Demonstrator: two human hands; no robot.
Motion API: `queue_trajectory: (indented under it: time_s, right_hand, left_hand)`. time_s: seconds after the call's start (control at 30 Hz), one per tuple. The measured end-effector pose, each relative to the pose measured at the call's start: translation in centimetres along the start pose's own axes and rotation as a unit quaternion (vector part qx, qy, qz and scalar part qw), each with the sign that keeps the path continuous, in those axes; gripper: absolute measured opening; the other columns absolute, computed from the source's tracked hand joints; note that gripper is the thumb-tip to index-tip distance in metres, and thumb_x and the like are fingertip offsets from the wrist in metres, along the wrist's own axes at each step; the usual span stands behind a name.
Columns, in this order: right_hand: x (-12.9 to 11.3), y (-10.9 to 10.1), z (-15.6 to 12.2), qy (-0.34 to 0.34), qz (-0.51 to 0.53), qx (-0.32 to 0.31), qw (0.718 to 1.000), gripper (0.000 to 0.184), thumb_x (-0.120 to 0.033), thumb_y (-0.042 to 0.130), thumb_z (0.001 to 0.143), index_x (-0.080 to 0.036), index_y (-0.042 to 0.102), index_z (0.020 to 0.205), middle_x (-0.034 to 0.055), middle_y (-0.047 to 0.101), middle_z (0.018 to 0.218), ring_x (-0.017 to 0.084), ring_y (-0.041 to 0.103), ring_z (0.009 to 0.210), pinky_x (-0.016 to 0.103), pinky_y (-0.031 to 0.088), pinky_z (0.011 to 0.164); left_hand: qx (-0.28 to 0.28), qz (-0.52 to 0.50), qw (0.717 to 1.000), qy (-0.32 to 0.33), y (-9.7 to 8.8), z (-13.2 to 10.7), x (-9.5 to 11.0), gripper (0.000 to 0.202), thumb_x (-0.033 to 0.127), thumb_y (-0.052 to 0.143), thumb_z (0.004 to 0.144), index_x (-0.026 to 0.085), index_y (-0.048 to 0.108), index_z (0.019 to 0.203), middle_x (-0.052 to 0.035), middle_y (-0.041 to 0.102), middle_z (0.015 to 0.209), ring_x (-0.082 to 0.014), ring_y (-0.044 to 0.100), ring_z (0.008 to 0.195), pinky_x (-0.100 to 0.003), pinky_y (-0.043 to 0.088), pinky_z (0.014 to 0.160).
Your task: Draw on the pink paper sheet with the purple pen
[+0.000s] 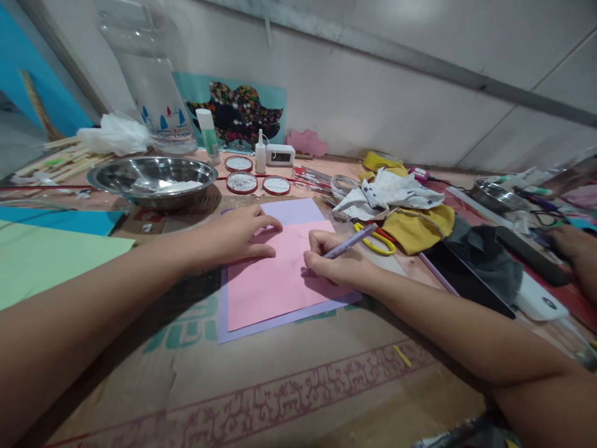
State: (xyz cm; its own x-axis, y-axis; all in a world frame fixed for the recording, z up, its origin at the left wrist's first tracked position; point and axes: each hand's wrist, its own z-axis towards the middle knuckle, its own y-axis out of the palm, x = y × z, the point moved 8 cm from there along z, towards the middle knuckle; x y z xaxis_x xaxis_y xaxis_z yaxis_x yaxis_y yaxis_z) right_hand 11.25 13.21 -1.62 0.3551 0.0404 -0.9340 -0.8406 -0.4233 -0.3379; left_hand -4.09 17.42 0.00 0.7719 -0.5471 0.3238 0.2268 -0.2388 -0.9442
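A pink sheet of paper (265, 292) lies on top of a lavender sheet (298, 210), both flat on the cardboard. My left hand (237, 233) rests on the pink sheet's upper left, fingers stretched out and a little apart. On the right part of the sheet, my right hand (333, 258) grips a purple pen (349, 241), its tip down at the paper. Faint lines show on the pink surface close to the tip. Just beyond my right hand lie yellow-handled scissors (377, 241), partly under cloth.
Green paper (56, 261) and a steel bowl (156, 180) are at left. Behind stand a glue stick (208, 135), a small white bottle (260, 155) and red-rimmed dishes of beads (241, 182). Cloths (392, 196) and a dark tablet (466, 274) lie right, near another person's hand (573, 249).
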Motion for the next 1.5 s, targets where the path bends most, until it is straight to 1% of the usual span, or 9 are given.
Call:
queue_trajectory:
  time_s: [0.1,0.23,0.33,0.7,0.93,1.07,1.27,1.4,1.5]
  right_hand:
    - [-0.05,0.02,-0.14,-0.005,-0.004,-0.001,1.000,0.027,-0.023,0.060,0.082,-0.022,0.038,0.067,-0.0125,0.043,0.041,0.006,0.043,0.036,0.020,0.048,0.050]
    - [-0.85,-0.18,-0.27,-0.055,-0.027,0.028,0.998,0.027,-0.027,0.059,0.085,-0.022,0.039,0.069,-0.0102,0.049,0.046,0.005,0.042,0.036,0.017,0.036,0.042]
    - [-0.88,-0.01,-0.14,-0.064,-0.037,0.029,0.997,0.027,-0.029,0.059,0.087,-0.022,0.039,0.070,-0.0099,0.050,0.046,0.006,0.042,0.035,0.017,0.032,0.039]
    - [-0.76,0.12,0.06,-0.056,-0.058,0.024,0.996,0.027,-0.029,0.058,0.087,-0.023,0.038,0.070,-0.0094,0.050,0.046,0.007,0.046,0.037,0.018,0.033,0.040]
    - [-0.45,0.50,0.06,-0.027,-0.036,0.002,0.999,0.026,-0.025,0.059,0.085,-0.023,0.039,0.069,-0.0115,0.047,0.044,0.007,0.046,0.038,0.021,0.044,0.049]
    - [-0.64,0.39,0.01,-0.035,-0.031,0.011,0.999,0.027,-0.026,0.059,0.086,-0.023,0.039,0.069,-0.0117,0.047,0.044,0.006,0.041,0.035,0.019,0.039,0.044]
    - [-0.73,0.64,-0.08,-0.023,-0.034,-0.005,0.999,0.026,-0.024,0.060,0.083,-0.023,0.040,0.068,-0.0106,0.049,0.045,0.007,0.044,0.036,0.018,0.037,0.041]
    - [-0.71,0.64,-0.17,-0.009,-0.044,-0.010,0.999,0.025,-0.024,0.061,0.081,-0.022,0.041,0.066,-0.0096,0.049,0.046,0.006,0.042,0.035,0.017,0.033,0.036]
    - [-0.79,0.57,-0.13,-0.023,-0.037,-0.004,0.999,0.025,-0.024,0.060,0.082,-0.022,0.040,0.067,-0.0105,0.048,0.045,0.006,0.041,0.035,0.018,0.038,0.041]
  left_hand:
    - [-0.001,0.000,1.000,-0.001,-0.01,0.04,0.03,0.060,0.062,0.059,0.081,0.030,0.062,0.131,-0.0111,0.058,0.119,-0.0301,0.060,0.102,-0.038,0.046,0.086]
    - [0.002,0.000,1.000,0.003,-0.01,0.04,0.02,0.059,0.061,0.059,0.081,0.030,0.062,0.131,-0.0111,0.058,0.119,-0.0298,0.060,0.104,-0.038,0.046,0.088]
    - [0.006,-0.003,1.000,0.005,0.01,0.02,-0.09,0.059,0.062,0.059,0.081,0.030,0.062,0.131,-0.0108,0.059,0.119,-0.0294,0.060,0.103,-0.038,0.046,0.089]
    - [0.009,-0.002,1.000,0.005,-0.09,0.04,0.03,0.059,0.063,0.059,0.081,0.031,0.063,0.130,-0.0107,0.060,0.119,-0.0289,0.061,0.101,-0.036,0.047,0.084]
    - [0.012,0.004,1.000,0.016,0.10,0.17,-0.18,0.059,0.063,0.059,0.082,0.030,0.063,0.130,-0.0112,0.059,0.119,-0.0293,0.061,0.100,-0.037,0.047,0.084]
    - [0.010,0.005,1.000,0.017,0.17,0.18,-0.15,0.058,0.062,0.059,0.083,0.029,0.062,0.131,-0.0111,0.058,0.120,-0.0288,0.061,0.101,-0.037,0.047,0.086]
    - [0.004,0.010,1.000,0.008,0.04,0.06,-0.09,0.059,0.064,0.058,0.083,0.030,0.062,0.131,-0.0113,0.058,0.119,-0.0290,0.061,0.101,-0.036,0.047,0.084]
    - [0.007,0.005,1.000,0.011,0.10,0.11,-0.18,0.059,0.065,0.058,0.082,0.031,0.062,0.131,-0.0105,0.058,0.120,-0.0286,0.061,0.102,-0.036,0.047,0.086]
    - [0.009,0.006,1.000,0.013,0.15,0.15,-0.21,0.059,0.064,0.059,0.082,0.031,0.062,0.131,-0.0108,0.058,0.120,-0.0288,0.061,0.101,-0.036,0.047,0.085]
